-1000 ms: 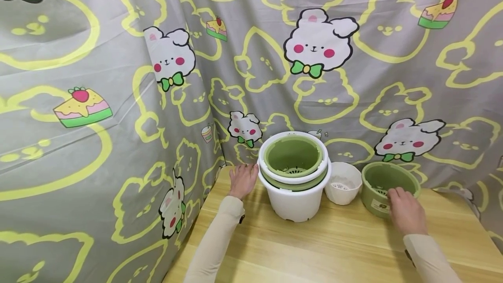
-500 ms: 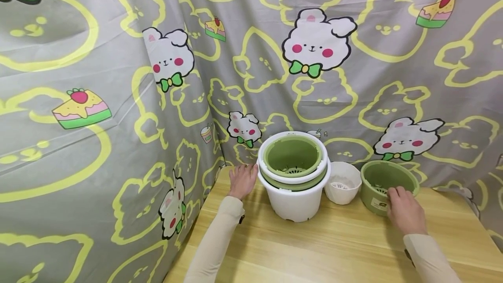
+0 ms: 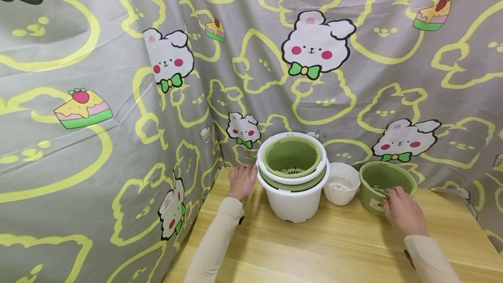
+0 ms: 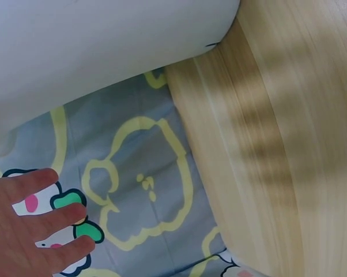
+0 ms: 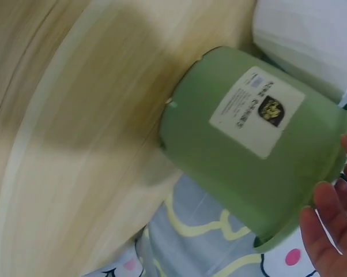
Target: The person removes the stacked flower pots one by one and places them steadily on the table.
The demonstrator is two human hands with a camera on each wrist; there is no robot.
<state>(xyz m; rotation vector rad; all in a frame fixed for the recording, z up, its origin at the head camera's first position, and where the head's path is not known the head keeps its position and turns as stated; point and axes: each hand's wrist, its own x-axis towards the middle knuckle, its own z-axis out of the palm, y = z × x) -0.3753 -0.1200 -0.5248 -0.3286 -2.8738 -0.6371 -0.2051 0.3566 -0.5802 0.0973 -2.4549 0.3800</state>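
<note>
Unmoved pots (image 3: 294, 206), wooden table (image 3: 314, 252), patterned cloth (image 3: 326, 95)

Blurred label print (image 5: 248, 104), green pot (image 3: 367, 193) part hidden, left wrist view cropping white pot (image 4: 98, 52)

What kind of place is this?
Likely an indoor corner set up for tabletop work: a gray cartoon-bunny curtain hangs behind and along the left of a wood-grain table, on which stand white and green flowerpots.
</note>
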